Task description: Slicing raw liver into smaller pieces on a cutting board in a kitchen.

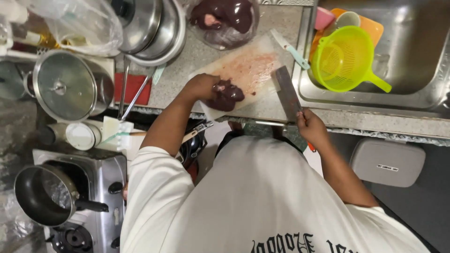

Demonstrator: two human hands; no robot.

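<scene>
1. Two hands work at one cutting board (pixel 253 65), which lies on the speckled counter (pixel 197 56) just left of the steel sink (pixel 412 56).
2. A dark red piece of liver (pixel 227 95) sits at the board's near corner. The left hand (pixel 201 85) rests against its left side with fingers curled down onto it, pinning it rather than lifting it.
3. To the right of the liver lies the cleaver (pixel 285 91). Its blade's long axis runs from the handle near the counter edge up and away across the board, close beside the meat but apart from it.
4. The right hand (pixel 310 126) is clenched around the cleaver's handle at the counter's front edge.
5. More liver fills a clear bowl (pixel 224 21) beyond the board; a green colander (pixel 344 58) sits in the sink.
</scene>
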